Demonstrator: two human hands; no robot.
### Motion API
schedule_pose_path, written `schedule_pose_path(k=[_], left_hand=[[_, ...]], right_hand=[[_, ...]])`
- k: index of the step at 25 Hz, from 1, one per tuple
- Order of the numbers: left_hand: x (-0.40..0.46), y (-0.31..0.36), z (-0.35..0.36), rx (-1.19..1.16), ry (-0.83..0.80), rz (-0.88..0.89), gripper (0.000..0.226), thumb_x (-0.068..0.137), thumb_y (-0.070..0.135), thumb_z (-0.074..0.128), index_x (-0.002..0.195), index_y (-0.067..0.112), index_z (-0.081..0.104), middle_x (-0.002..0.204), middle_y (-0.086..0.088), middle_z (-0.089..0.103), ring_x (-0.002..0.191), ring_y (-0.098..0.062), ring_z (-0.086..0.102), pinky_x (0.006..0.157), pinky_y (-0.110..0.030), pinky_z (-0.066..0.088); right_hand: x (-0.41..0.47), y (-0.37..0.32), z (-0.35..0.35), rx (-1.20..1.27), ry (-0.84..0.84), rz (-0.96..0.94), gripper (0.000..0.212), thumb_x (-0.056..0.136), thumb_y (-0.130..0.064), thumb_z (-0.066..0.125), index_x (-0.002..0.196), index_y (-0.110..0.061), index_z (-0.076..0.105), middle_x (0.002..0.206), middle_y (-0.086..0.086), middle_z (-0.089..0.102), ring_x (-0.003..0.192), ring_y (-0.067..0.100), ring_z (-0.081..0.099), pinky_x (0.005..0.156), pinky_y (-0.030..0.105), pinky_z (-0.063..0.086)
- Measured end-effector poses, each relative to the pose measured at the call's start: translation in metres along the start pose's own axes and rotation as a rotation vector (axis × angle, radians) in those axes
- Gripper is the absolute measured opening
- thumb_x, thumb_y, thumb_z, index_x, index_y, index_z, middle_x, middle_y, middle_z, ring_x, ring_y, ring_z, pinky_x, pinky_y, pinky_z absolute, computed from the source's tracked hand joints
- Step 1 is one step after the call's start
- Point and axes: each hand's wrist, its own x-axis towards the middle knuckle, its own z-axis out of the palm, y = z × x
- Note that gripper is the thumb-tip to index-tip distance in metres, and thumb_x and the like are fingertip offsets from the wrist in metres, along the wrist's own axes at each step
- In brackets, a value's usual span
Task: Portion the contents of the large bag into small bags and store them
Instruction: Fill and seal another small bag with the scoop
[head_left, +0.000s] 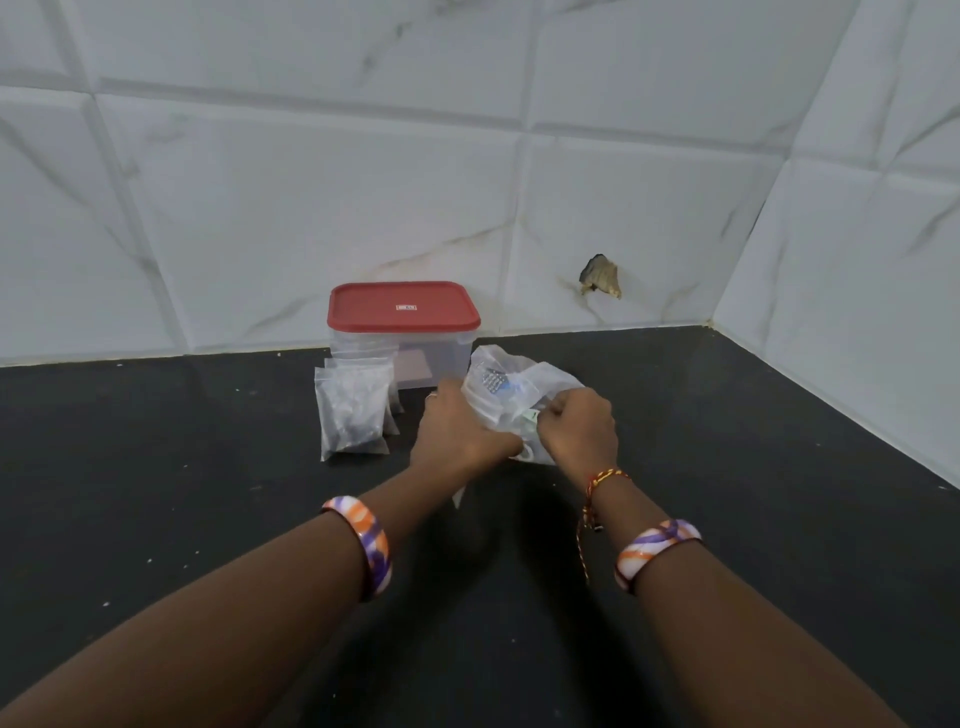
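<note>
While both hands work, head view: left hand (457, 431) and right hand (579, 428), fingers curled, grip the large bag (511, 387) on the counter (779, 467), beside small bags (353, 410). Risk: uneven pull tears plastic, spilling contents.

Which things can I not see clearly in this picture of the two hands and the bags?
1. Large bag, head view: crumpled and partly covered by the left hand and right hand; its contents are unclear.
2. Fingertips of both hands: curled into the plastic, hidden.
3. Small bags: they overlap, so the count is uncertain.
4. Label on the red lid: too small to read.
5. Box: contents blurred.
</note>
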Motion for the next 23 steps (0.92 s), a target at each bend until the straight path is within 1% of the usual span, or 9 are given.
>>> schedule_pose_path(k=[2, 5, 7, 9, 11, 13, 15, 19, 23], left_hand=[[0.000, -0.012, -0.002, -0.077, 0.025, -0.078, 0.075, 0.056, 0.033, 0.080, 0.118, 0.012, 0.044, 0.110, -0.003, 0.056, 0.099, -0.020, 0.057, 0.083, -0.037, 0.052], [0.005, -0.002, 0.002, -0.260, 0.141, -0.187, 0.048, 0.074, 0.018, 0.070, 0.117, 0.006, 0.052, 0.110, -0.007, 0.063, 0.093, -0.019, 0.059, 0.068, -0.024, 0.046], [0.011, 0.014, 0.003, -0.273, 0.248, -0.202, 0.037, 0.079, 0.014, 0.066, 0.114, 0.006, 0.057, 0.108, -0.010, 0.066, 0.091, -0.020, 0.062, 0.064, -0.022, 0.047], [0.016, 0.028, 0.002, -0.167, 0.262, -0.116, 0.033, 0.080, 0.017, 0.065, 0.111, 0.008, 0.060, 0.107, -0.010, 0.067, 0.092, -0.021, 0.063, 0.070, -0.026, 0.051], [0.019, 0.042, -0.004, -0.050, 0.239, -0.007, 0.036, 0.081, 0.021, 0.066, 0.115, 0.010, 0.059, 0.110, -0.008, 0.066, 0.101, -0.023, 0.063, 0.083, -0.033, 0.053], [0.020, 0.053, -0.010, -0.049, 0.228, 0.084, 0.044, 0.080, 0.022, 0.067, 0.120, 0.010, 0.054, 0.115, -0.008, 0.062, 0.106, -0.024, 0.060, 0.091, -0.037, 0.051], [0.016, 0.055, -0.017, -0.011, 0.204, 0.123, 0.053, 0.080, 0.026, 0.069, 0.126, 0.010, 0.048, 0.123, -0.008, 0.057, 0.113, -0.024, 0.056, 0.098, -0.037, 0.047], [0.001, 0.025, -0.018, 0.197, 0.079, 0.151, 0.059, 0.074, 0.034, 0.072, 0.122, 0.012, 0.044, 0.118, -0.007, 0.058, 0.108, -0.022, 0.058, 0.083, -0.031, 0.047], [-0.010, 0.009, -0.007, 0.289, 0.040, 0.129, 0.076, 0.068, 0.050, 0.073, 0.126, 0.014, 0.039, 0.124, -0.004, 0.055, 0.110, -0.021, 0.057, 0.088, -0.040, 0.051]], right_hand=[[0.004, -0.005, 0.001, 0.149, -0.014, 0.094, 0.023, 0.081, -0.005, 0.054, 0.059, -0.001, 0.060, 0.057, 0.009, 0.054, 0.063, 0.030, 0.059, 0.062, 0.034, 0.053], [0.000, -0.017, 0.000, 0.202, -0.010, 0.081, 0.018, 0.084, -0.006, 0.056, 0.072, 0.002, 0.067, 0.064, 0.012, 0.060, 0.064, 0.026, 0.061, 0.066, 0.036, 0.057], [-0.006, -0.020, -0.004, -0.076, 0.047, -0.150, 0.017, 0.089, -0.010, 0.053, 0.094, 0.000, 0.066, 0.085, 0.013, 0.065, 0.077, 0.023, 0.061, 0.068, 0.031, 0.052], [-0.012, -0.022, -0.011, -0.363, 0.042, -0.406, 0.025, 0.093, -0.012, 0.049, 0.114, -0.003, 0.058, 0.106, 0.013, 0.064, 0.094, 0.028, 0.063, 0.076, 0.034, 0.051], [-0.008, -0.022, -0.013, -0.468, 0.003, -0.436, 0.029, 0.094, -0.017, 0.050, 0.119, -0.005, 0.058, 0.113, 0.012, 0.064, 0.102, 0.027, 0.062, 0.084, 0.033, 0.051], [-0.002, -0.022, -0.008, -0.369, -0.001, -0.322, 0.028, 0.092, -0.022, 0.054, 0.113, -0.007, 0.063, 0.109, 0.011, 0.067, 0.099, 0.024, 0.064, 0.086, 0.031, 0.051], [0.001, -0.023, 0.000, -0.173, -0.015, -0.178, 0.025, 0.091, -0.022, 0.054, 0.105, -0.006, 0.068, 0.101, 0.011, 0.069, 0.092, 0.023, 0.066, 0.079, 0.028, 0.052], [0.007, -0.022, 0.007, 0.056, -0.054, -0.071, 0.021, 0.086, -0.009, 0.053, 0.082, -0.003, 0.072, 0.079, 0.011, 0.070, 0.071, 0.021, 0.065, 0.063, 0.026, 0.053], [0.005, -0.029, 0.005, 0.271, -0.079, 0.066, 0.019, 0.078, 0.000, 0.055, 0.063, -0.002, 0.067, 0.059, 0.006, 0.061, 0.055, 0.015, 0.057, 0.048, 0.019, 0.046]])
